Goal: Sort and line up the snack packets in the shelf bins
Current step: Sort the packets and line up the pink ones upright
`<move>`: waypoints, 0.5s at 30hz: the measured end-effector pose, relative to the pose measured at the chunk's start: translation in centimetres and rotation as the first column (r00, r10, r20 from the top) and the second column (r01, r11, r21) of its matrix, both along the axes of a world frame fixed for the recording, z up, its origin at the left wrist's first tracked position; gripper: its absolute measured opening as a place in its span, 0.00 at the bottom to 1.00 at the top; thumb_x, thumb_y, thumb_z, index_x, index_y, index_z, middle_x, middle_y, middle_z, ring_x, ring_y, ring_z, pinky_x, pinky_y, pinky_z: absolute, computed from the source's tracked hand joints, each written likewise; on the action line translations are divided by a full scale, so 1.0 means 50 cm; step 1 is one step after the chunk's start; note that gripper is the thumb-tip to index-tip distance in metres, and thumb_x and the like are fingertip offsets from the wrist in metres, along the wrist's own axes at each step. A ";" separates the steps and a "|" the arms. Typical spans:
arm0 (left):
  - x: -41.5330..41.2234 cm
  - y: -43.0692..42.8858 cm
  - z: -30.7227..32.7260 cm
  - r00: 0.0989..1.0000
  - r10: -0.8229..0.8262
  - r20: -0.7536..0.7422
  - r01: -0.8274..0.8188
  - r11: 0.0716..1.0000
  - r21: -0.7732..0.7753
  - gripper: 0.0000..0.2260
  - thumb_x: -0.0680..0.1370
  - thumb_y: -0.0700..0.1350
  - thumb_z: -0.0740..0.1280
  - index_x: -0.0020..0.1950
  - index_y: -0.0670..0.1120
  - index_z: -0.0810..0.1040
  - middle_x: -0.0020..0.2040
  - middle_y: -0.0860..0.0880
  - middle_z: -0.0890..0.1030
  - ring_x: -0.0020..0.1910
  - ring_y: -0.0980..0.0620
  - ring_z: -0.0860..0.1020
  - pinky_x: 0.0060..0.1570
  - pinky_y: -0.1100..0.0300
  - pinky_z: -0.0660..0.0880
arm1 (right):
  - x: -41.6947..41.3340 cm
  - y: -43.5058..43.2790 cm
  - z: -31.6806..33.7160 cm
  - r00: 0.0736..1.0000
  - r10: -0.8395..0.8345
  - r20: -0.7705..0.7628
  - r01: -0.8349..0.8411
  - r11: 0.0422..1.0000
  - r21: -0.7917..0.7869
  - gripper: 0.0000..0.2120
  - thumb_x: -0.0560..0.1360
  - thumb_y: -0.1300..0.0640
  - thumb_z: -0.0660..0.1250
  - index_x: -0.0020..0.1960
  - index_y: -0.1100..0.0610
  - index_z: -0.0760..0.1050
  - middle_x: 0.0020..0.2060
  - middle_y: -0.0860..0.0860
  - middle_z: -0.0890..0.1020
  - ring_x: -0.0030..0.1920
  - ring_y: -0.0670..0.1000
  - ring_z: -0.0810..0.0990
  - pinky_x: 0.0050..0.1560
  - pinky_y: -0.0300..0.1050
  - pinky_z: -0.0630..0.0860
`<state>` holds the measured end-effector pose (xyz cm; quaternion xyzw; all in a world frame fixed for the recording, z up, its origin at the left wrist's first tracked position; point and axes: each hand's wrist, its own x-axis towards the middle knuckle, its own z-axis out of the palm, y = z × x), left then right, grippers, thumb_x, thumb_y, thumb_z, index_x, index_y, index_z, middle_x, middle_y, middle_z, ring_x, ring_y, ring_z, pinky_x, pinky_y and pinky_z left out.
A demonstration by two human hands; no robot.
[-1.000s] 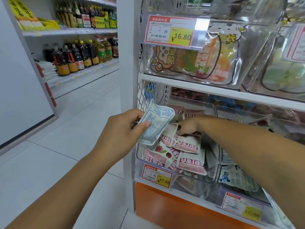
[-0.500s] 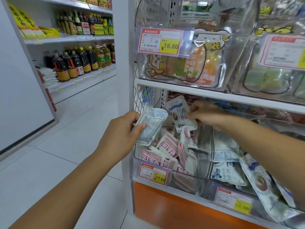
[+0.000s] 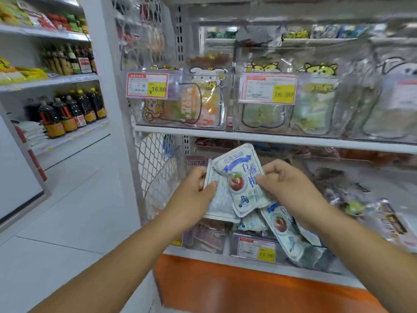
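Two packets overlap between the hands, just above the lower bin (image 3: 316,256): the left hand (image 3: 191,197) grips the rear packet (image 3: 217,199), the right hand (image 3: 286,184) pinches the front packet (image 3: 242,177). Beneath, loose packets (image 3: 282,227) lie in that bin. Beyond, bags (image 3: 198,105) fill the upper bins (image 3: 176,86).

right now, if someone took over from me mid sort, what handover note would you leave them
Left hand grips a printed-back packet. Right hand pinches a blue-fronted packet that overlaps it. Both are held above the lower shelf.
Loose blue packets lie jumbled in the clear bin below the hands, above its price tag.
Done: two packets in hand, nothing visibly lined up.
Left: probably set both in that bin, then straighten the packets into rows. The neighbouring bins are too blurred to judge.
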<state>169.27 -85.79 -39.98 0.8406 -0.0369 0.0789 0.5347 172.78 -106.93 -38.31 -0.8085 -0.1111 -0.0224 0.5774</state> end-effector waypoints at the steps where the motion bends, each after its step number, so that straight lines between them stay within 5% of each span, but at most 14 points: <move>1: -0.002 -0.027 0.001 1.000 -0.026 -0.015 0.025 0.999 -0.040 0.12 0.80 0.57 0.61 0.63 0.59 0.70 0.52 0.59 0.81 0.50 0.56 0.81 0.52 0.49 0.77 | -0.015 -0.015 -0.010 1.000 -0.020 0.022 0.020 1.000 0.005 0.09 0.77 0.56 0.67 0.45 0.61 0.72 0.27 0.49 0.70 0.27 0.46 0.64 0.32 0.42 0.61; 4: -0.002 -0.102 0.002 0.993 -0.115 -0.039 0.110 0.988 -0.104 0.17 0.75 0.59 0.69 0.61 0.61 0.71 0.52 0.63 0.81 0.49 0.67 0.79 0.52 0.61 0.76 | -0.049 -0.057 -0.027 0.991 -0.072 0.115 0.067 0.997 0.046 0.07 0.77 0.56 0.67 0.42 0.57 0.72 0.26 0.51 0.69 0.27 0.47 0.63 0.29 0.41 0.61; 7: 0.013 -0.158 -0.003 0.990 -0.142 0.001 0.142 0.985 -0.101 0.22 0.70 0.50 0.77 0.59 0.59 0.72 0.53 0.61 0.82 0.52 0.63 0.80 0.56 0.57 0.77 | -0.048 -0.103 -0.036 0.956 -0.141 0.256 0.149 0.989 -0.012 0.06 0.77 0.55 0.68 0.42 0.51 0.74 0.29 0.46 0.75 0.29 0.44 0.69 0.32 0.37 0.66; 11: 0.050 -0.188 -0.006 0.995 -0.063 0.081 0.060 0.997 0.045 0.27 0.70 0.49 0.77 0.64 0.55 0.69 0.55 0.60 0.79 0.51 0.62 0.78 0.45 0.72 0.72 | -0.011 -0.170 -0.050 0.906 -0.270 0.326 0.287 0.958 -0.005 0.06 0.76 0.57 0.68 0.48 0.48 0.72 0.32 0.47 0.77 0.29 0.43 0.72 0.33 0.39 0.68; 13: 0.068 -0.188 -0.011 0.993 -0.007 0.121 -0.011 0.988 0.152 0.32 0.71 0.50 0.76 0.70 0.52 0.63 0.58 0.55 0.77 0.54 0.57 0.75 0.41 0.69 0.68 | 0.015 -0.199 -0.071 0.863 -0.241 0.444 0.352 0.917 -0.188 0.10 0.77 0.60 0.66 0.54 0.47 0.74 0.33 0.46 0.78 0.31 0.44 0.72 0.34 0.38 0.69; 15: 0.082 -0.189 -0.015 0.984 0.039 0.175 -0.092 0.947 0.308 0.37 0.72 0.53 0.74 0.74 0.51 0.59 0.63 0.50 0.74 0.58 0.53 0.72 0.48 0.63 0.68 | 0.040 -0.215 -0.095 0.772 -0.098 0.629 0.479 0.739 -0.474 0.13 0.74 0.64 0.65 0.55 0.51 0.79 0.36 0.49 0.80 0.37 0.48 0.71 0.37 0.41 0.69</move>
